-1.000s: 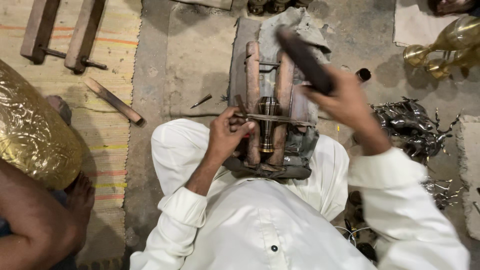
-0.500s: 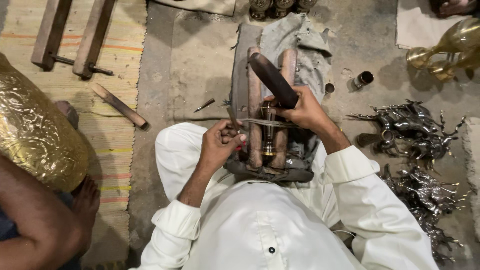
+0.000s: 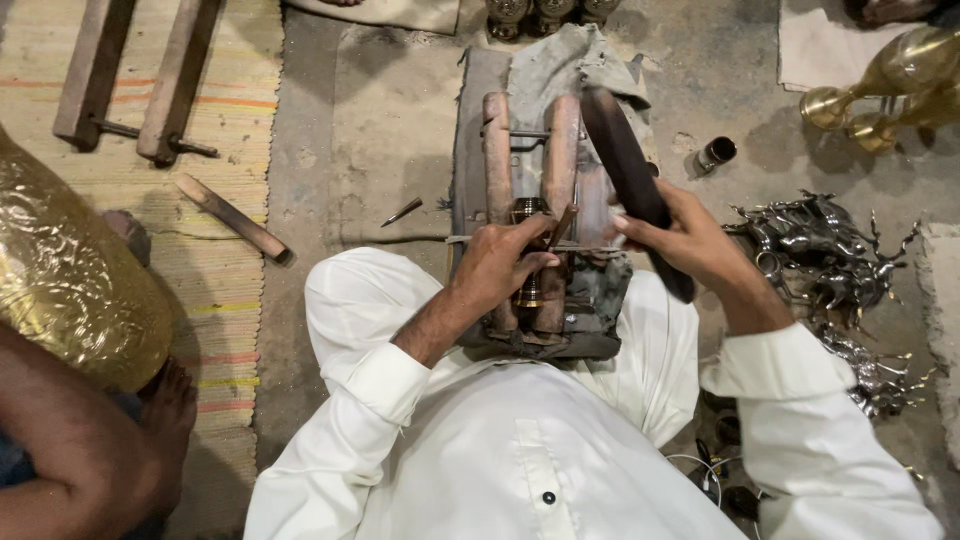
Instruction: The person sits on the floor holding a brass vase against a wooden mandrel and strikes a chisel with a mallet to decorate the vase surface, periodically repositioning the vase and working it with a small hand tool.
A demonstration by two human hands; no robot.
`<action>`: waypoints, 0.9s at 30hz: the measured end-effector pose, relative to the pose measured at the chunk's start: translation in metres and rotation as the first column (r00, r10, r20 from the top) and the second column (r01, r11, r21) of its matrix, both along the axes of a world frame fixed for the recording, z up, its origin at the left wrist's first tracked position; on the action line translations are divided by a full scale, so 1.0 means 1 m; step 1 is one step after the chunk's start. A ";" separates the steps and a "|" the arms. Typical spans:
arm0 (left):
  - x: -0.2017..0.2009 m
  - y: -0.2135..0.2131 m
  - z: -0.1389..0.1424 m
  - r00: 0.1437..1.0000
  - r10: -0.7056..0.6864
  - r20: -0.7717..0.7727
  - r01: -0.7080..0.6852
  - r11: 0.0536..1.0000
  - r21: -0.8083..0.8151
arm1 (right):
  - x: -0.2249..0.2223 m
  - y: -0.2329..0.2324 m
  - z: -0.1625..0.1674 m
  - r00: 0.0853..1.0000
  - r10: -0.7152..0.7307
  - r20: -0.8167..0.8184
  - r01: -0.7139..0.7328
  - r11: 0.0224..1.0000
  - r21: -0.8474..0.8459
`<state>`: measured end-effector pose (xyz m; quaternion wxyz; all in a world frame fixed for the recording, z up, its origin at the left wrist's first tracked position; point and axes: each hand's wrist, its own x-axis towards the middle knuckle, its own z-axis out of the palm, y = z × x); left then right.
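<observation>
- Here, the left hand (image 3: 505, 262) pinches a thin metal chisel-like rod (image 3: 562, 225) against a small brass cylindrical workpiece (image 3: 528, 215), fingers closed around the tool.
- The workpiece sits clamped between two long reddish wooden bars (image 3: 495, 150) on a grey cloth-covered block (image 3: 570, 60), on the floor just in front of the person's knees.
- The right hand (image 3: 690, 240) grips a dark, elongated wooden mallet (image 3: 625, 165), raised just to the right of the bars.
- The mallet looks stiff and fairly heavy at its far end; it is best held low on the shaft, as it is now.
- The brass piece looks hard but thin-walled, likely to dent; the rod is slim and could slip sideways.
- A heap of silvery metal figurines (image 3: 820, 250) lies close on the right, crowding that elbow.
- Left of the block, bare concrete floor (image 3: 390, 130) with one loose small spike (image 3: 402, 211) gives more room; farther left lies a striped woven mat (image 3: 230, 300).
</observation>
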<state>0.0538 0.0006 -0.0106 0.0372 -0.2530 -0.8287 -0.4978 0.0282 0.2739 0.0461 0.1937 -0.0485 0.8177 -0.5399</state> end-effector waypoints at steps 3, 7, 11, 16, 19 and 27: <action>0.000 0.001 0.002 1.000 -0.010 -0.006 0.010 0.999 0.043 | 0.013 0.013 0.003 0.975 -0.044 -0.218 0.108 0.952 0.288; 0.002 0.001 0.001 1.000 -0.006 -0.010 0.007 1.000 0.014 | 0.027 0.021 0.026 0.901 0.147 -0.409 0.162 0.760 0.629; 0.000 0.005 0.002 1.000 -0.020 0.018 0.020 1.000 -0.010 | 0.026 0.028 0.054 0.864 0.409 -0.293 0.078 0.466 0.881; 0.001 0.006 0.007 0.999 0.005 0.039 -0.005 1.000 -0.006 | 0.016 0.028 0.061 0.882 0.392 -0.263 0.080 0.425 0.902; 0.003 0.003 0.007 0.997 0.022 0.071 -0.021 1.000 -0.013 | 0.014 0.030 0.056 0.856 0.450 -0.255 0.061 0.401 0.914; 0.008 -0.002 -0.003 0.999 0.031 0.018 -0.033 0.997 0.073 | 0.009 0.030 0.058 0.930 -0.075 -0.360 0.268 0.808 0.524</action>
